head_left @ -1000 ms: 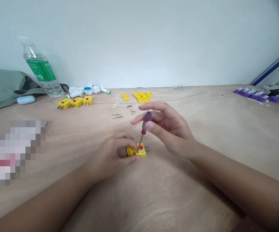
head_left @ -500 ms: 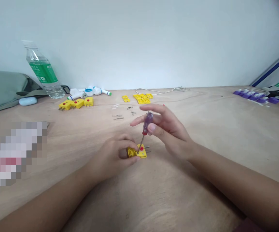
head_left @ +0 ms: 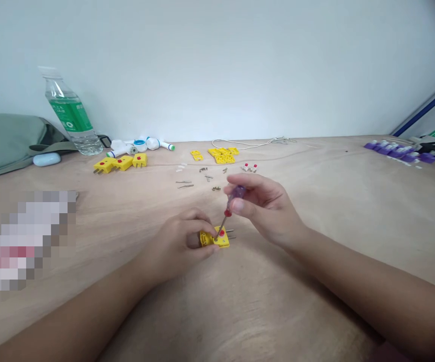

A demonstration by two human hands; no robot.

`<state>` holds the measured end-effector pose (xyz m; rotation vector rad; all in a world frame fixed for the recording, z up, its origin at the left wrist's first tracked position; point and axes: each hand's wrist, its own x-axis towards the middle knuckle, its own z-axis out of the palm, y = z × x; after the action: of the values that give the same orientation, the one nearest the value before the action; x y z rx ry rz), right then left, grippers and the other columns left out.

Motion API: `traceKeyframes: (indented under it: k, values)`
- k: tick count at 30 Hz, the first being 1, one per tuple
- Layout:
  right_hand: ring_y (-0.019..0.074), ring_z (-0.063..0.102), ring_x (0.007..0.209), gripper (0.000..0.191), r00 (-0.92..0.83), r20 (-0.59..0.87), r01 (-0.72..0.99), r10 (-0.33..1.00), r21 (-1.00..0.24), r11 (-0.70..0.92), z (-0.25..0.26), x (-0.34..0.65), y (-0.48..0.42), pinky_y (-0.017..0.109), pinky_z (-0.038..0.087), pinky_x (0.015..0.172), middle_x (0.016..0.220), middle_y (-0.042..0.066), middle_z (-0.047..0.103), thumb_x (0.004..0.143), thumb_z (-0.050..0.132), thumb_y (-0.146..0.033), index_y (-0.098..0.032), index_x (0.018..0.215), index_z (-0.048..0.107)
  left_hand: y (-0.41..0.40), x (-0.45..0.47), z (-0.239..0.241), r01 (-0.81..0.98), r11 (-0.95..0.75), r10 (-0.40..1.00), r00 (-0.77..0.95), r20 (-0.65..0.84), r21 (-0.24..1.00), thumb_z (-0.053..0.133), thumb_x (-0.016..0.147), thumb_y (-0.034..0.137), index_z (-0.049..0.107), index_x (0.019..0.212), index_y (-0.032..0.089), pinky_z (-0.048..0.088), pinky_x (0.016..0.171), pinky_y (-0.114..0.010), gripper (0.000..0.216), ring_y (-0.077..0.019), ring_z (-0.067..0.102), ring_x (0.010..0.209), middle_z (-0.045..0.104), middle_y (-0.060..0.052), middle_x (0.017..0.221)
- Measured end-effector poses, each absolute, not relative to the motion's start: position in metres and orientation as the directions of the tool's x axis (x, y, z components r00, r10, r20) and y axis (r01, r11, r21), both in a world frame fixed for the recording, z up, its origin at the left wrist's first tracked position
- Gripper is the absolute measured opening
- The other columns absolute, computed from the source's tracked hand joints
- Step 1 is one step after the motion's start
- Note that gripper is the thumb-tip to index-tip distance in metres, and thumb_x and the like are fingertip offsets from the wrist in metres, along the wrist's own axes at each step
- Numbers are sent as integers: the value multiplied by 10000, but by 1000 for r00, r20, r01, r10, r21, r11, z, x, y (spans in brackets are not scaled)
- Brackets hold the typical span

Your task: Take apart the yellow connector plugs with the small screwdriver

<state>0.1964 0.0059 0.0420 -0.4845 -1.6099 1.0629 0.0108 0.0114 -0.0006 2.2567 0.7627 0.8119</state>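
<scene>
While the yellow plug (head_left: pixel 214 237) is being pinned to the table (head_left: pixel 315 201) by the closed left hand (head_left: pixel 182 244), a screwdriver (head_left: pixel 229 208), pinched in the right hand (head_left: pixel 268 208), is being driven into it; three finished-looking plugs (head_left: pixel 120 163) are lying far behind it, loose parts (head_left: pixel 202 173) nearer.

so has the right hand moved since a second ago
Yes. The right hand has closed its fingers on the screwdriver and sunk a little toward the yellow plug, which stays under the left hand.
</scene>
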Motion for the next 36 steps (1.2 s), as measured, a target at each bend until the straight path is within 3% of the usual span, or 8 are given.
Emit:
traceKeyframes:
  k: [3, 6, 8, 10, 12, 16, 21, 36]
  values:
    - [119, 603, 892, 297, -326, 579, -118, 747, -809, 575, 43, 195, 1, 287, 518, 742, 965, 1, 655, 890, 484, -151, -291, 1150, 512, 12, 11, 0, 300, -652, 670, 658, 345, 696, 621, 773, 155, 651, 855, 188, 466, 782, -247, 94, -138, 592, 851, 593, -17, 937]
    - [140, 606, 889, 213, -329, 631, -72, 702, -759, 648, 42, 193, -2, 321, 516, 734, 1037, 35, 642, 918, 422, -181, -254, 1094, 518, 11, 11, 1, 295, -661, 668, 650, 362, 690, 628, 761, 141, 649, 866, 182, 463, 805, -252, 115, -142, 589, 871, 593, -23, 960]
    - [168, 593, 901, 222, -287, 688, -30, 667, -702, 711, 39, 193, -2, 327, 514, 706, 1040, 45, 621, 845, 561, -210, -245, 1063, 544, 10, 10, 1, 294, -661, 668, 650, 364, 690, 629, 763, 157, 654, 882, 185, 472, 790, -255, 125, -148, 591, 873, 593, -28, 961]
    - [180, 579, 877, 374, -193, 761, 29, 619, -626, 779, 37, 192, -1, 316, 509, 673, 979, 33, 606, 682, 735, -186, -247, 1015, 577, 10, 9, 1, 295, -656, 668, 655, 353, 695, 627, 766, 163, 659, 891, 191, 483, 758, -252, 132, -147, 597, 851, 598, -25, 934]
    - [153, 571, 777, 439, -99, 798, 84, 594, -589, 804, 35, 191, 1, 291, 504, 629, 875, 8, 593, 587, 791, -123, -252, 962, 600, 10, 9, 0, 288, -656, 666, 656, 355, 698, 629, 762, 154, 659, 891, 197, 485, 770, -257, 139, -150, 602, 858, 606, -23, 934]
    - [125, 594, 736, 328, -156, 740, 67, 655, -653, 754, 35, 192, 1, 284, 527, 664, 784, -11, 594, 722, 684, -109, -255, 1006, 609, 12, 11, 0, 274, -664, 657, 658, 367, 696, 625, 767, 163, 657, 887, 205, 473, 845, -291, 132, -172, 599, 927, 616, -30, 994]
    - [160, 631, 922, 370, -288, 672, 16, 682, -709, 705, 38, 195, -1, 311, 554, 726, 992, 32, 634, 845, 543, -128, -256, 1188, 485, 11, 11, 2, 298, -658, 662, 667, 342, 692, 611, 781, 174, 654, 868, 199, 474, 844, -300, 101, -174, 596, 918, 616, -34, 973]
    - [135, 636, 824, 307, -360, 664, -79, 656, -722, 688, 39, 198, 1, 326, 565, 718, 1067, 59, 622, 901, 449, -150, -242, 1194, 441, 11, 10, 2, 325, -666, 665, 667, 337, 671, 621, 770, 177, 635, 870, 212, 441, 889, -306, 106, -180, 579, 955, 600, -26, 995]
